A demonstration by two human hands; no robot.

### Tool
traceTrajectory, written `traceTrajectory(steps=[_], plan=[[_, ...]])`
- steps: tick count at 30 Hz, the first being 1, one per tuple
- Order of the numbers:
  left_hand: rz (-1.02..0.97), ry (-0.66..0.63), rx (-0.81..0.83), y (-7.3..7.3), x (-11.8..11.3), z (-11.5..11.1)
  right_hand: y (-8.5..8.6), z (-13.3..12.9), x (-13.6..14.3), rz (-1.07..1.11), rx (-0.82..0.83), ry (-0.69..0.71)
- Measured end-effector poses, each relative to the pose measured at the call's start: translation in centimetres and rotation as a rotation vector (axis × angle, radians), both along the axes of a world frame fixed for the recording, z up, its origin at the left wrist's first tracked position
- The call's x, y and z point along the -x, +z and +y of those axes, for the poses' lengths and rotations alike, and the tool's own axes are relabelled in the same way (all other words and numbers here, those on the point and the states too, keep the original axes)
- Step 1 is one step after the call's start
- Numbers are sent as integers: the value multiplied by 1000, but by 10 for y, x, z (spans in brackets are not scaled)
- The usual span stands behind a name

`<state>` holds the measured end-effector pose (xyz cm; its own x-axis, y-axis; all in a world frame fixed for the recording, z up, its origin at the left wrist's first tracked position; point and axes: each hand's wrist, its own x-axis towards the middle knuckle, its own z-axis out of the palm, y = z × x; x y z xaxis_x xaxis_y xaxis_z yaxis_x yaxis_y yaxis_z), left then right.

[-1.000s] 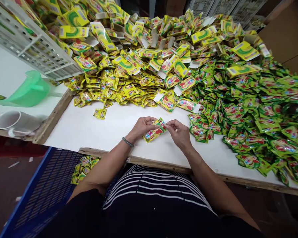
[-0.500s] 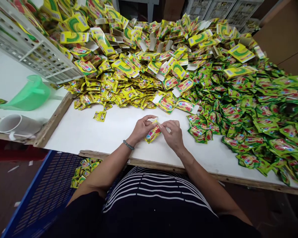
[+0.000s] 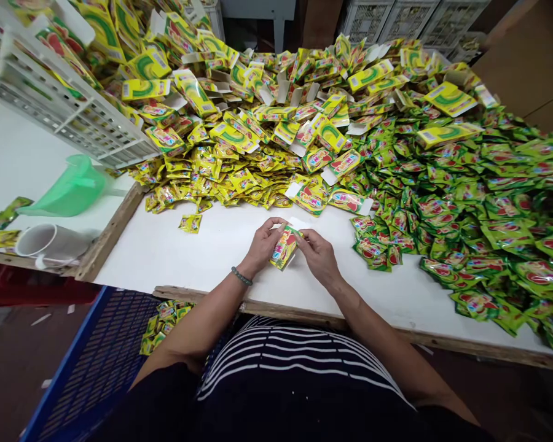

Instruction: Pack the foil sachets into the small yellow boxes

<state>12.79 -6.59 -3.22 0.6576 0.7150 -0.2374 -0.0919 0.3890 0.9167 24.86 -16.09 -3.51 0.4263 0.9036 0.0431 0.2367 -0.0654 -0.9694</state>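
Note:
Between my two hands is a small printed carton (image 3: 285, 247), yellow and green with a red fruit picture, tilted just over the white tabletop (image 3: 221, 258). My left hand (image 3: 263, 244) grips its left side, thumb near the upper edge. At its upper right, my right hand (image 3: 319, 253) pinches the edge near a white flap. Beyond my hands lie open cartons (image 3: 309, 195) with white flaps showing. Green sachets (image 3: 378, 245) lie to the right of my right hand, and a yellow sachet (image 3: 190, 223) sits alone to the left.
Piled cartons (image 3: 276, 113), yellow sachets (image 3: 225, 175) and green sachets (image 3: 488, 215) line the table's far side. At left are a white crate (image 3: 80, 104), a green scoop (image 3: 69, 187) and a white mug (image 3: 50, 242). A blue basket (image 3: 92, 356) stands below the wooden edge.
The carton has turned so its printed front and one side show more, and its top has opened out to a white flap. Both hands stay on it. The whole view has shifted slightly.

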Motion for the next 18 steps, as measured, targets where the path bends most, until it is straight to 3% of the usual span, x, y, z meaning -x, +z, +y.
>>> traceTrajectory(steps=[4, 8, 12, 18], plan=[[41, -26, -46, -3, 0, 1, 0, 4, -2, -76, 55, -31], [90, -31, -129, -2, 1, 3, -6, 7, -10, 56, 58, -52], [54, 24, -91, 1, 3, 3, -2, 6, -14, 18, 33, 15], [50, 40, -77, 3, 3, 1, 2, 8, -14, 108, 63, -12]])
